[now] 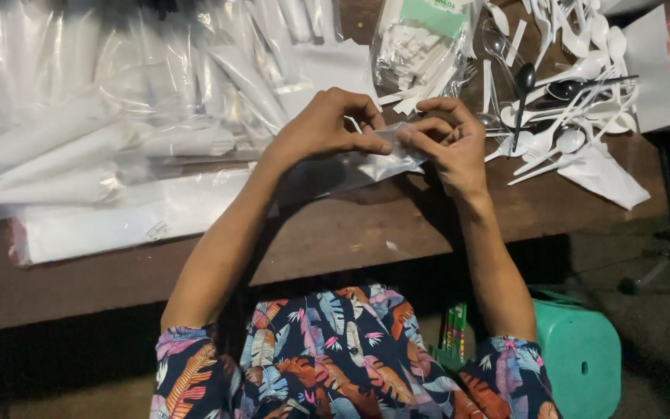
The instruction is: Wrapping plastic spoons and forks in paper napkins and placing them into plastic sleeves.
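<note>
Two hands meet over the middle of a brown table (350, 233). The left hand (326, 128) and right hand (450, 143) both pinch the top edge of a clear pouch (350, 167), thumbs and forefingers closed on the film; the pouch lies flat on the table, just below the hands, with something white inside. To the left, a heap of clear sleeves (118, 85) holding white rolls covers that side of the table, and a flat white packet (102, 225) with a small printed tag lies in front of it. Behind the hands stands a clear bag (420, 46) of white sticks under a pale green label. To the right lie loose white spoons (568, 116) and a napkin (602, 174). A green stool (579, 357) sits below.
</note>
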